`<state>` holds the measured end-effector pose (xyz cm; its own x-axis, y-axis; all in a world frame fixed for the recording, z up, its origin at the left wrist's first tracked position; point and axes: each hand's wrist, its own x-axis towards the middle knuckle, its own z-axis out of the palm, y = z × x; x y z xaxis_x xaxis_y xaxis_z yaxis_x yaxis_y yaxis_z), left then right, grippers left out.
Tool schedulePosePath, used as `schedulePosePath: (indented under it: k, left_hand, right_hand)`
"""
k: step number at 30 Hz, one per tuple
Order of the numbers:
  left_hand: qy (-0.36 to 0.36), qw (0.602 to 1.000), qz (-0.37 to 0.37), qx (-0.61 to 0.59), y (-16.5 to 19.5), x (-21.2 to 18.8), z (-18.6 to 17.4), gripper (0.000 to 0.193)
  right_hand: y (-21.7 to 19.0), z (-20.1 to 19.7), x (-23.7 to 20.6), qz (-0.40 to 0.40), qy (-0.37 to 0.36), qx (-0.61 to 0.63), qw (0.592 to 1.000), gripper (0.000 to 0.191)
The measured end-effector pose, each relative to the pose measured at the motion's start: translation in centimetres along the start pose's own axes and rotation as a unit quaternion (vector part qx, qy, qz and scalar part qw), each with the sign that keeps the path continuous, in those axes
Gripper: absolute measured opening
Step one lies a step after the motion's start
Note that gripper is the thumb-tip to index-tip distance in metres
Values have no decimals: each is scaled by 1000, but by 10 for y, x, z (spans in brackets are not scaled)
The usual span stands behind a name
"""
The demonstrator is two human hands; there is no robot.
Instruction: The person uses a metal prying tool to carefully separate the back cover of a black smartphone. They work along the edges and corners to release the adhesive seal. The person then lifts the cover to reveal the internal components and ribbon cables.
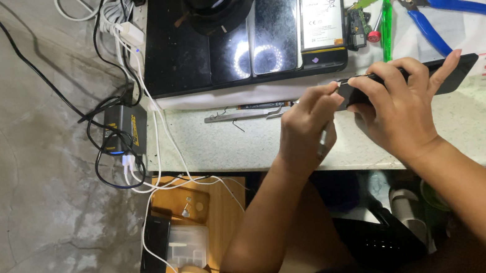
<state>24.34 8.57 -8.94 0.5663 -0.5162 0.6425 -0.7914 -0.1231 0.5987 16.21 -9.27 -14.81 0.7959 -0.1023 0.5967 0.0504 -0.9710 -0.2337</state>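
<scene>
Both hands meet above the pale surface (226, 148): the right hand (405, 106) wraps its grip around a dark phone (456, 72) held edge-up. Left hand (308, 131) pinches a thin tool (322, 142) at the phone's left end, fingers closed.

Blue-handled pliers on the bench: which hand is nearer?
Right. The right hand, gripping the black phone, sits just below the blue-handled pliers; the left hand is farther off to the left.

I saw a pale speckled desk (226, 148) w/ a black mat (182, 57), blue-handled pliers (451, 6), green tweezers (387, 17), a phone battery (321, 20) & metal tweezers (240, 115) on it.
</scene>
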Motion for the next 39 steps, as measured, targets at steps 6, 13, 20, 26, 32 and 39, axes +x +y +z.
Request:
schedulePosePath:
  k: [6, 13, 20, 26, 32, 39]
  left_hand:
    - [42, 983, -73, -164, -10, 0, 3, 16]
    - [46, 996, 78, 4, -17, -7, 9, 11]
    - [61, 987, 111, 95, -6, -6, 12, 11]
    - [34, 982, -96, -162, -18, 6, 7, 10]
    - [2, 968, -157, -197, -27, 10, 5, 12]
    - [25, 971, -120, -204, -30, 1, 7, 13]
  right_hand:
    - [0, -1, 0, 2, -6, 6, 1000, 47]
    - [1, -1, 3, 3, -9, 6, 1000, 50]
    - [1, -1, 3, -3, -3, 1, 1000, 50]
    - [0, 0, 2, -3, -3, 0, 1000, 48]
    - [0, -2, 1, -2, -9, -3, 1000, 49]
    - [-2, -4, 2, 0, -13, -2, 1000, 49]
